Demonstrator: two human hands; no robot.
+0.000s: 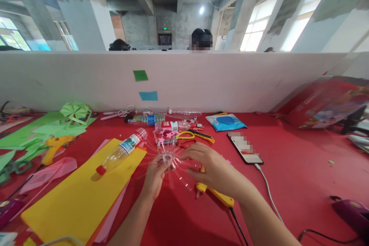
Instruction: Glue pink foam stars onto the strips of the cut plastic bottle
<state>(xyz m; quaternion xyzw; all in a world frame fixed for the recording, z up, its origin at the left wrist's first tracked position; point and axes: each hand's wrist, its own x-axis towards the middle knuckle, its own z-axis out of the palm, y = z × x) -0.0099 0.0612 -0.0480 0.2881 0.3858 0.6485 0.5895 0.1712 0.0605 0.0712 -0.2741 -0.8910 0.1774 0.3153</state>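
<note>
Lower centre of frame: a yellow glue gun (221,196) lies on the red table (302,165), partly under the right hand, its black cord (238,223) running off the bottom edge. Risk: if the nozzle is hot, a dipping wrist or loose strip could meet it; a tug on the cord could swing it.

Centre: left hand (155,175) has thumb and fingertips closed on the hub of a clear plastic piece (167,157), which is cut into strips fanning outward. Pinching too hard would probably buckle the hub; too lightly, it could twist loose. Right hand (211,165) is arched over the strips at right, fingers parted. Blur and clear plastic mean I cannot tell whether they grip a strip. Pulling one sideways might crease it or tear it at the root.

Left of centre: a capped bottle (121,153) lies on yellow paper (75,192); an elbow brushing the sheet could set it rolling.

Right of centre: phone (245,149) with white cable (269,190), which the right forearm could snag.

Just beyond the piece: pink stars (167,135), easily scattered by trailing strips; then more bottles (175,125) before the white partition (201,80).
</note>
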